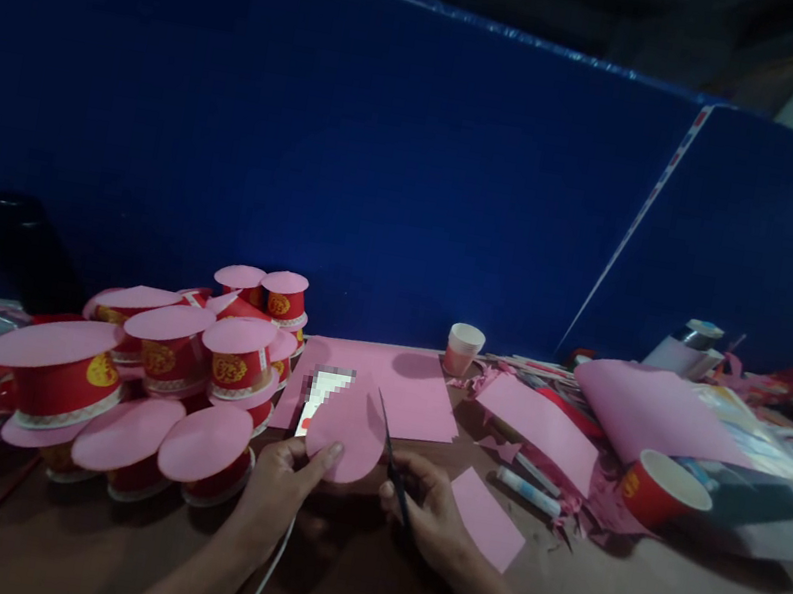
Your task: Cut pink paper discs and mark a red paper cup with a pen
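A round pink paper piece is pinched at its lower left edge by my left hand, thumb on top. My right hand is closed round dark scissors, whose blades point up and away beside the right edge of the round piece. Whether the blades are parted is hard to tell. Behind the round piece lie large pink sheets and a partly blurred phone-like object with a bright screen. A white cable runs down beside my left wrist.
Stacked red cups with pink discs fill the left side. A pale pink cup stands at the back. Pink sheets, paper scraps, a marker and a tilted red cup lie to the right. A blue partition rises behind.
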